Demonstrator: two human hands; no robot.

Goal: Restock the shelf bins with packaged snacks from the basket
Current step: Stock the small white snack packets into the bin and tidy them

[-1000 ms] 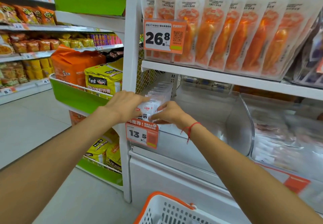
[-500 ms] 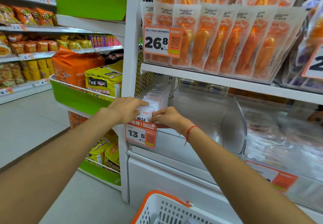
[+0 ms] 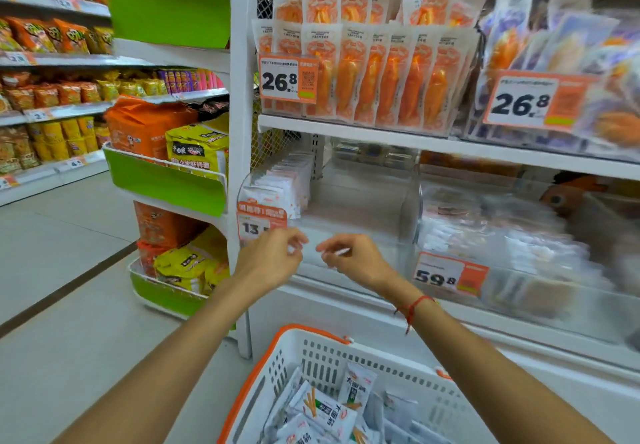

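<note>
White basket (image 3: 322,357) (snack packets (image 3: 325,409) inside) sits below both empty hands.

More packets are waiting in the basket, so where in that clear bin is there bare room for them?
The clear bin is bare from the white packet row at its left wall across to the divider. Right of the divider the next bin looks crowded. The basket sits below both hands.

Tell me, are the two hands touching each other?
Apart. The head view shows a strip of the white shelf front between the left hand and the right hand.
</note>
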